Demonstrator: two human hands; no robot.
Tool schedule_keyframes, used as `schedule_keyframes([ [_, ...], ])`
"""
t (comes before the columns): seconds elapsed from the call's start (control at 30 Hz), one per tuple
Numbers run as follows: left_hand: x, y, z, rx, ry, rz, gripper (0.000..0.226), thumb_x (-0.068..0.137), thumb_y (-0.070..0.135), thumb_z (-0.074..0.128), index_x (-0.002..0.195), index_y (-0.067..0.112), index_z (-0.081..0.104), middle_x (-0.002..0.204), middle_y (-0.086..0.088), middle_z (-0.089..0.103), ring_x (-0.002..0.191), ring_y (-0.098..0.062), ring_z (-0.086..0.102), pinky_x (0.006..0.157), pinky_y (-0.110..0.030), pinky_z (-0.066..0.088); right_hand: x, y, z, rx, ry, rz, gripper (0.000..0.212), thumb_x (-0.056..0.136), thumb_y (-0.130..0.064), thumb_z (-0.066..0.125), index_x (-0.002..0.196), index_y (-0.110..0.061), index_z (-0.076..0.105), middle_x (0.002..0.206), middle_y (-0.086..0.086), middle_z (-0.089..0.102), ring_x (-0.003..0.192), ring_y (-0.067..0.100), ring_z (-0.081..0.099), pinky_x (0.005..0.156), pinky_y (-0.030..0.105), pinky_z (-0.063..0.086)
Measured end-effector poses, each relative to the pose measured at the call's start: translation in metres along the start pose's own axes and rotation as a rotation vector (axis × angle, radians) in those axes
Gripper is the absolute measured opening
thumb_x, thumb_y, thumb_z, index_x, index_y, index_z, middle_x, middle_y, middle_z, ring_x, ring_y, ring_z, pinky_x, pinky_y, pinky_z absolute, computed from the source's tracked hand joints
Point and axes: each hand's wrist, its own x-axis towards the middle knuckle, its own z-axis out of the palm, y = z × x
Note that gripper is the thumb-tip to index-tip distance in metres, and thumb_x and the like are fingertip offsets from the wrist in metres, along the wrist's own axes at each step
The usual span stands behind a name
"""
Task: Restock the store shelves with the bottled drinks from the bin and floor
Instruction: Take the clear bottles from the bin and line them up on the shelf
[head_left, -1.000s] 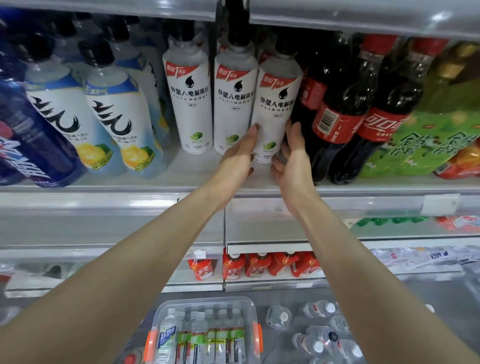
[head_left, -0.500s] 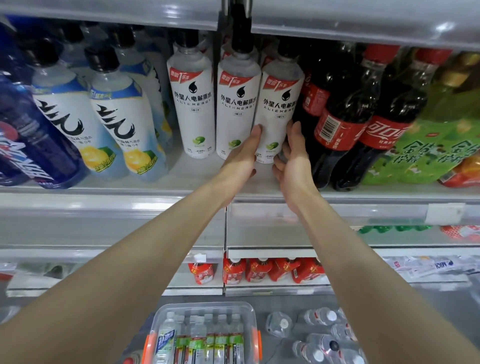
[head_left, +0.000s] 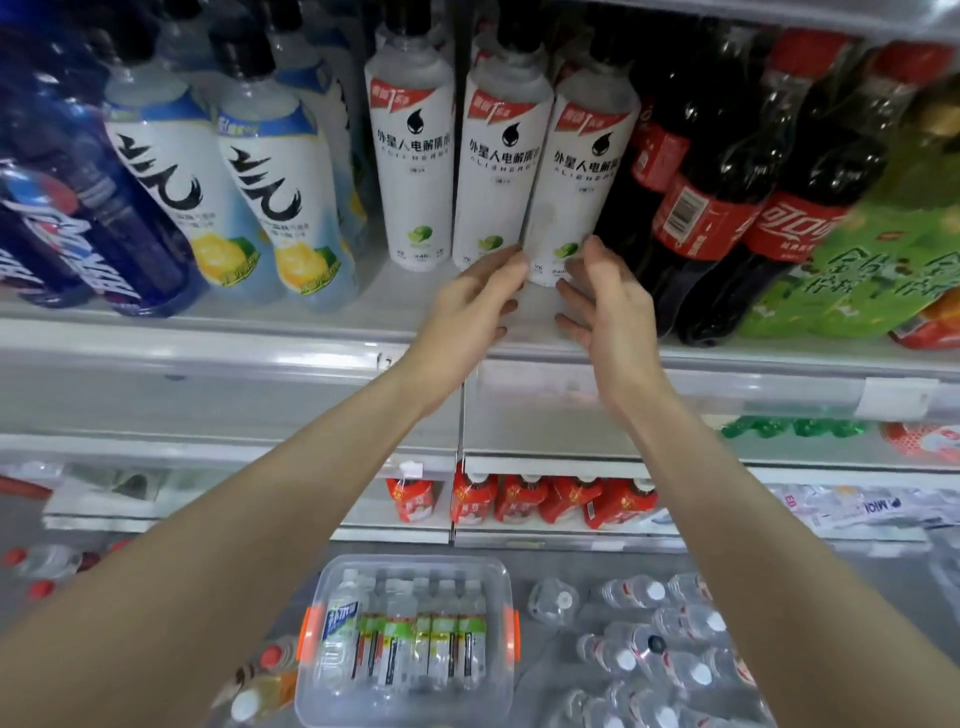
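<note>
Upper shelf (head_left: 208, 338) across the full width, packed with standing bottles. Below on the floor (head_left: 571, 566), a clear bin (head_left: 405, 564) with orange latches, holding green-labelled bottles (head_left: 415, 639) upright, caps up. To the right of the bin, small water bottles (head_left: 665, 649) lying loose on their sides, caps pointing various ways.

On the shelf, from the right: a green multipack (head_left: 883, 260), dark cola bottles (head_left: 701, 208) with red labels, then three white bottles in a row. Rightmost white bottle (head_left: 576, 171) set back from the shelf's front edge, wedged between the cola and the middle white bottle (head_left: 498, 166); long axis near vertical, black cap up, top leaning slightly right, label facing out. Third white bottle (head_left: 410, 156) further left, then lemon-labelled bottles (head_left: 270, 197).

Left hand (head_left: 478, 306) and right hand (head_left: 608, 312) flanking the base of the rightmost white bottle, fingers loosely curved and released, gripping nothing. Left fingertips (head_left: 517, 262) at the bottle's lower left edge, contact unclear; right fingertips (head_left: 592, 247) just beside its lower right.
</note>
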Motion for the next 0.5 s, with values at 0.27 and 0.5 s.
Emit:
schedule_keyframes([
  [0.27, -0.078, -0.042, -0.057, 0.048, 0.101, -0.101, 0.030, 0.093, 0.033, 0.055, 0.122, 0.025, 0.058, 0.111, 0.001, 0.068, 0.100, -0.011, 0.065, 0.089, -0.025, 0.051, -0.068, 0.041, 0.028, -0.107, -0.151, -0.020, 0.022, 0.094, -0.026, 0.059, 0.111, -0.013, 0.062, 0.103, 0.004, 0.071, 0.089, 0.013, 0.070, 0.080, 0.029, 0.057],
  [0.5, -0.132, -0.149, -0.109, 0.011, 0.204, -0.352, 0.019, 0.091, 0.026, 0.058, 0.110, 0.029, 0.059, 0.104, -0.003, 0.068, 0.101, -0.020, 0.064, 0.089, -0.031, 0.049, -0.112, 0.153, 0.065, -0.176, -0.259, 0.213, 0.011, 0.091, -0.025, 0.063, 0.101, -0.021, 0.065, 0.092, -0.003, 0.073, 0.085, 0.015, 0.071, 0.078, 0.029, 0.057],
])
